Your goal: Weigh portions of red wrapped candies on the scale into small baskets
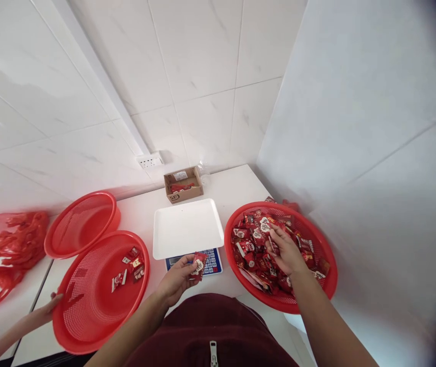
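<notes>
A person in a dark maroon garment with a white zip pull is standing at a white bench [237, 186] and sorting through small, shiny red wrapped packets by hand. The left hand [176, 279] is holding a flat red packet with a pale printed emblem [198, 266], its grip closed on it between thumb and fingers, just over the blue keypad [213, 261] of a scale with a white rectangular tray [187, 229]. The right hand [287, 252] is reaching into a round red plastic basket [324, 250] heaped with mixed packets; its grip is nearly closed, seemingly pinching a partly hidden red packet [274, 246] at the fingertips. Picking packets from the heap appears to be the step in hand; the next move seems to be calling for a light pinch, parting one packet from its crowded neighbours. To the left, another person's hand [55, 302] is touching the rim of a nearer red mesh basket [91, 298] where a few packets [118, 281] are lying. A second red basket [82, 227] is sitting behind it, and an open brown cardboard box [187, 194] is standing beyond the tray.
</notes>
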Motion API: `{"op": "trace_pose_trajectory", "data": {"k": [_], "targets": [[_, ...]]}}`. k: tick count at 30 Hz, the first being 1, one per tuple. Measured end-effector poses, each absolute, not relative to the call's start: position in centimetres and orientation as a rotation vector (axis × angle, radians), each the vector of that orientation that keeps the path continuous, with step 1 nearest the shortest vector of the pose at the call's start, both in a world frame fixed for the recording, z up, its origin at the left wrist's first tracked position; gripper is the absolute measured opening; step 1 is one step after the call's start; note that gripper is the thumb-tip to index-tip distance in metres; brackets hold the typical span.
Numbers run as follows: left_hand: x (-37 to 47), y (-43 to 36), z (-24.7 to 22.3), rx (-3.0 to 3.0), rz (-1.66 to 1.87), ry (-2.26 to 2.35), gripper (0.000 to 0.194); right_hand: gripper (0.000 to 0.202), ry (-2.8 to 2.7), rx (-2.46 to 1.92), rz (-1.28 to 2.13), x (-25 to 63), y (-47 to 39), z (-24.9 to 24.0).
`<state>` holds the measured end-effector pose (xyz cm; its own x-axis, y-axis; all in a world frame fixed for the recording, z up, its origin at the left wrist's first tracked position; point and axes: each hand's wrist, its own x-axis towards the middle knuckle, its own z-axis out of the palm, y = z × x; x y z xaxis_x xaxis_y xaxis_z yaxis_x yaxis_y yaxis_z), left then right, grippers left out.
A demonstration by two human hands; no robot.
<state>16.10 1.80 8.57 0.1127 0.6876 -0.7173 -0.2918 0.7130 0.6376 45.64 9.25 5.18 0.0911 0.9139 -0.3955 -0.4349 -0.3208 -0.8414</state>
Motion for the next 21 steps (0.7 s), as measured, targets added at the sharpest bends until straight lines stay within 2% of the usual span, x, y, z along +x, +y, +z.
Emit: {"op": "trace_pose_trajectory", "data": {"k": [4, 9, 21], "targets": [[14.1, 3.4, 7.4, 0.403, 0.784, 1.323, 0.044, 0.036, -0.585, -1.281, 1.504, 43.5, 7.9, 5.6], [12.0, 4.5, 6.8, 0.443, 0.796, 1.365, 0.043, 0.035, -0.492, -1.367, 1.574, 40.7, 5.9, 3.9], [8.0, 2.7, 5.4, 0.324, 0.867, 1.354, 0.041, 0.026, -0.497, -1.379, 1.866, 31.8, 4.3, 2.3]]}}
